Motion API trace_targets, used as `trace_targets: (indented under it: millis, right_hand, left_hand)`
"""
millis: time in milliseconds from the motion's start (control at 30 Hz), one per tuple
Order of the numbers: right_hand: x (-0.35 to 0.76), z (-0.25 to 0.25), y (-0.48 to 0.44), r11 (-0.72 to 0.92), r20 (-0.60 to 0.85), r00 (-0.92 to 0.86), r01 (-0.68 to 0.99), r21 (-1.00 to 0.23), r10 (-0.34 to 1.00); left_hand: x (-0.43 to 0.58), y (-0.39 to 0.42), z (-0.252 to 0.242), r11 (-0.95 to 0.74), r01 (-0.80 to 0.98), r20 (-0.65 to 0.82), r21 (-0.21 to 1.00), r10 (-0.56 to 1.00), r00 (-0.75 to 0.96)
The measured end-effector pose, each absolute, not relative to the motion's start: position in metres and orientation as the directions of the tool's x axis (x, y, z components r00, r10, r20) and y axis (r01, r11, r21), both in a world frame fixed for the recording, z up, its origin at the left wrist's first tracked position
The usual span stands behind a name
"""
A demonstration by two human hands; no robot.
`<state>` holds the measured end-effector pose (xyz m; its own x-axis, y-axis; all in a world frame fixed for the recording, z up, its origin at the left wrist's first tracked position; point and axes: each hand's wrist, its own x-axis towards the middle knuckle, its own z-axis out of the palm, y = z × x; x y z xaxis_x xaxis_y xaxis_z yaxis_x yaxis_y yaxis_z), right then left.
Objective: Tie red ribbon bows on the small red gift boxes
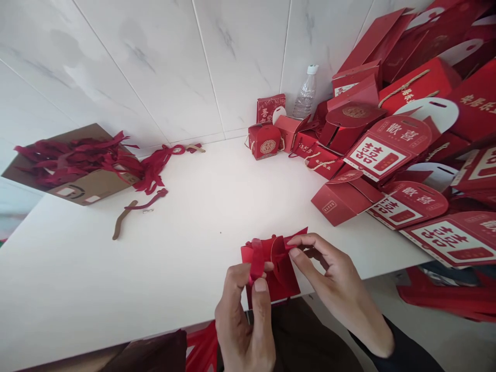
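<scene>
A small red gift box (284, 276) stands at the front edge of the white table, with a red ribbon (257, 253) at its top. My left hand (246, 315) is closed on the ribbon's left part, thumb and fingers together at the box's near left side. To the right, my right hand (333, 276) pinches the ribbon's other end between thumb and forefinger, beside the box's upper right corner. The lower face of the box is partly hidden by my left hand.
A cardboard box (93, 188) full of red ribbons stands at the left, with loose ribbons (155, 165) beside it. Many red gift boxes (387, 150) are heaped at the right. A clear plastic bottle (306, 95) stands by the tiled wall (240, 62). Table (194, 206) lies between.
</scene>
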<state>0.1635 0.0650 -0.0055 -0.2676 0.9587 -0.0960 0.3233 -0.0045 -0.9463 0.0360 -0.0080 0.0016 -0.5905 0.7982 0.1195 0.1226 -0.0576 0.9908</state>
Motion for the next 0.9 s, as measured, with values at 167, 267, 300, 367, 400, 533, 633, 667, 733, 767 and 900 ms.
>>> trace_targets:
  millis: [167,267,300,367,400,533,633,667,733,767,900]
  right_hand:
    - [0.169,0.002,0.051,0.042,-0.018,-0.259,0.224,-0.974,0.966]
    - [0.171,0.006,0.047,0.035,-0.015,-0.276,0.173,-0.984,0.961]
    - [0.170,0.008,0.047,0.048,0.001,-0.281,0.160,-0.986,0.960]
    - [0.166,0.014,0.050,0.104,0.054,-0.312,0.144,-0.984,0.948]
    - [0.164,0.018,0.052,0.148,0.091,-0.348,0.144,-0.978,0.933]
    - [0.151,0.031,0.068,0.455,0.273,-0.661,0.117,-0.883,0.699]
    - [0.148,0.034,0.083,0.604,0.301,-0.765,0.141,-0.785,0.569]
    - [0.148,0.034,0.088,0.629,0.289,-0.774,0.174,-0.758,0.563]
    - [0.151,0.033,0.097,0.674,0.258,-0.798,0.234,-0.700,0.545]
    - [0.153,0.033,0.100,0.700,0.256,-0.805,0.254,-0.667,0.535]
    - [0.160,0.041,0.102,0.761,0.331,-0.764,0.303,-0.574,0.554]
  left_hand:
    - [0.037,-0.004,-0.008,0.026,0.317,0.151,0.948,0.839,-0.523]
    - [0.032,-0.002,-0.016,-0.040,0.452,0.273,0.891,0.843,-0.464]
    - [0.030,-0.002,-0.018,-0.067,0.481,0.306,0.874,0.846,-0.437]
    - [0.028,-0.002,-0.019,-0.101,0.516,0.333,0.850,0.864,-0.378]
    - [0.028,-0.003,-0.018,-0.103,0.517,0.322,0.850,0.878,-0.355]
    - [0.032,-0.005,-0.011,-0.008,0.337,0.161,0.942,0.888,-0.430]
    - [0.031,-0.006,-0.006,0.062,0.141,0.023,0.988,0.848,-0.529]
    - [0.029,-0.006,-0.004,0.079,0.110,-0.009,0.991,0.849,-0.529]
    - [0.023,-0.005,-0.001,0.109,0.088,-0.055,0.990,0.879,-0.473]
    - [0.021,-0.004,0.000,0.122,0.088,-0.072,0.989,0.897,-0.436]
    - [0.015,-0.002,0.001,0.157,0.122,-0.101,0.980,0.922,-0.374]
